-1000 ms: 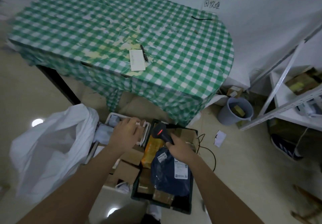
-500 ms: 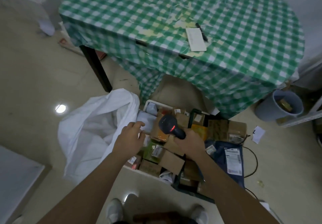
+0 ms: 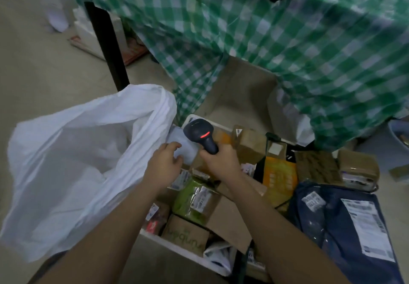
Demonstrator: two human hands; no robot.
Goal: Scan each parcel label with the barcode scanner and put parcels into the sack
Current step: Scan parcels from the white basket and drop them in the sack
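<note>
My right hand (image 3: 220, 162) grips a black barcode scanner (image 3: 200, 134) whose red light is on, held over a white crate (image 3: 177, 245) full of parcels. My left hand (image 3: 164, 166) reaches onto a pale white soft parcel (image 3: 184, 144) at the crate's far left corner, fingers spread on it; whether it grips the parcel I cannot tell. The open white sack (image 3: 73, 162) lies on the floor to the left, its mouth touching the crate. A green parcel (image 3: 192, 199) and brown boxes lie under my forearms. A dark blue mailer (image 3: 345, 224) with a white label lies at the right.
A table under a green checked cloth (image 3: 287, 40) stands just beyond the crates, with a black leg (image 3: 106, 47) at the left. An orange parcel (image 3: 280, 179) and taped brown boxes (image 3: 358, 168) fill a second dark crate. A grey bin (image 3: 400, 135) sits at the far right.
The view has dropped and closed in on the crates. My left hand has moved from the crate edge onto the white soft parcel. The scanner has shifted left toward that parcel.
</note>
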